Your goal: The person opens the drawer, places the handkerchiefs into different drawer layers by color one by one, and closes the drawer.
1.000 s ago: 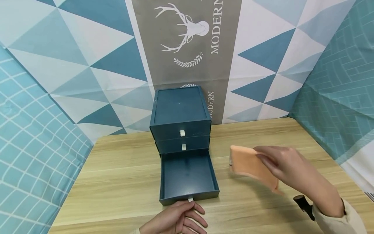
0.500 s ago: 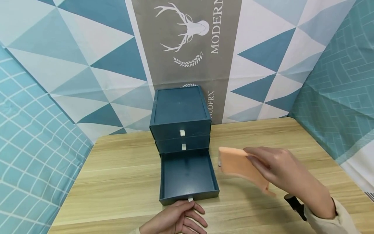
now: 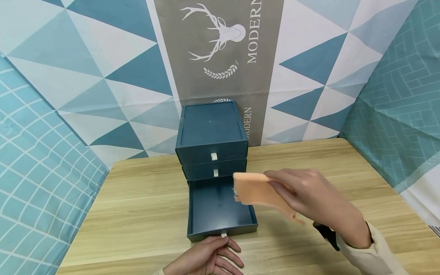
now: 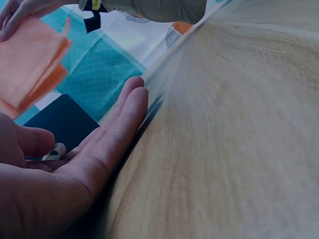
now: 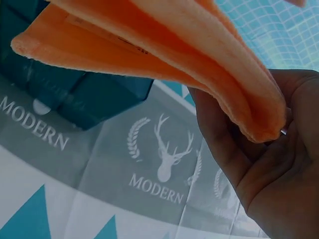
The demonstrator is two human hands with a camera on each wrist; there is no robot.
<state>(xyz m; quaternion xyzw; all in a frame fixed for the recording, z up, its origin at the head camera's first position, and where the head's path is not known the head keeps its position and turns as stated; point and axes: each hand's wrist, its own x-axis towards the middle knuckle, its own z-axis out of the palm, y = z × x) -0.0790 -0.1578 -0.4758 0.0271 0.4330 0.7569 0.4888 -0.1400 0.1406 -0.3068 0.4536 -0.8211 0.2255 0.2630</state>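
My right hand (image 3: 306,193) pinches a folded orange towel (image 3: 256,189) by its upper edge, and the towel hangs above the right side of the pulled-out bottom drawer (image 3: 220,210). In the right wrist view the folded layers of the towel (image 5: 199,45) show, with a small printed label inside. At the drawer's front, my left hand (image 3: 209,256) lies low by the table. Its thumb and forefinger pinch the small white pull tab (image 4: 56,152), while the other fingers (image 4: 122,112) stretch out straight.
The dark blue drawer unit (image 3: 211,126) stands at the back of the wooden table (image 3: 137,214) against a patterned wall cloth (image 3: 223,46). Its upper two drawers are closed, each with a white tab. Tiled-pattern cloths (image 3: 38,160) hang at both sides.
My right hand has carried the towel leftward, from over the table to over the drawer's right edge. The left hand and the drawer have stayed in place.
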